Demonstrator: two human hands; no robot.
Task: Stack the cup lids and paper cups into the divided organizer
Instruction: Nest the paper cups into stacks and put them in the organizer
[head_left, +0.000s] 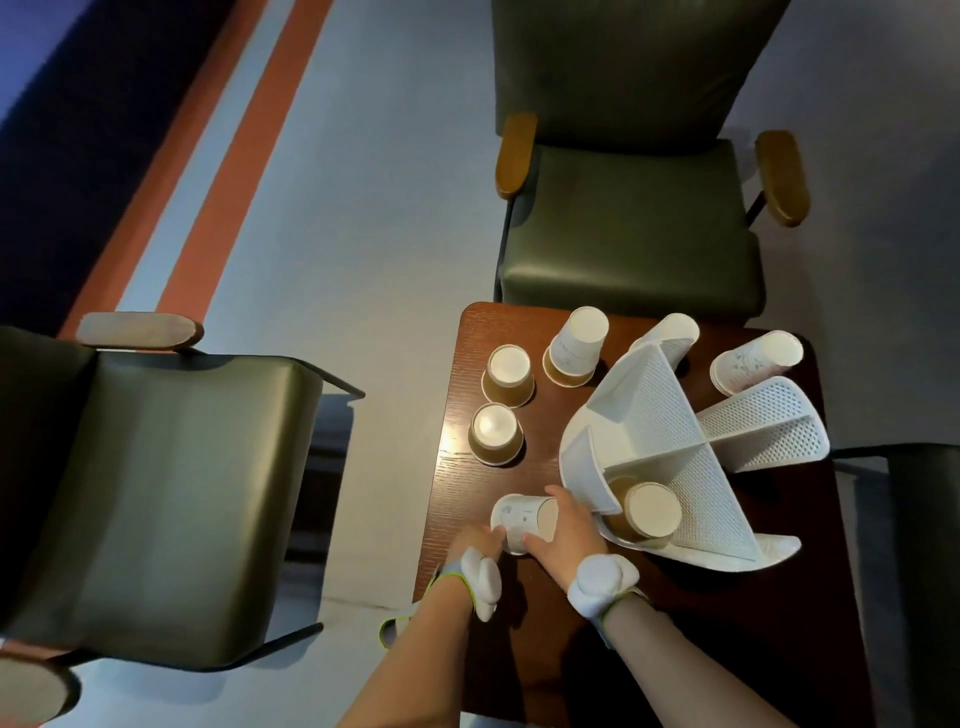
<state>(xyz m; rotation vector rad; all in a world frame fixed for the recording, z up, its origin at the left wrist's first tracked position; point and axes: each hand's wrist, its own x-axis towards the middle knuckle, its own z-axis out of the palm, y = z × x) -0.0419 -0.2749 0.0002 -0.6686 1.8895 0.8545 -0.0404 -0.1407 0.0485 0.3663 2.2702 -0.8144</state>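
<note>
Both hands hold one paper cup (522, 522) near the table's (727, 613) front-left edge.
The cup looks light and thin, so a hard squeeze could dent it; the sides are the best place to hold. The left hand (475, 543) and right hand (569, 525) wrap its sides, just beside the white organizer (670, 431).

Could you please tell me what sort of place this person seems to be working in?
Probably a lounge or café seating area. Two green padded armchairs with wooden armrests flank a small dark wood side table, the floor has broad coloured stripes, and paper cups stand beside a white divided organizer.
</note>
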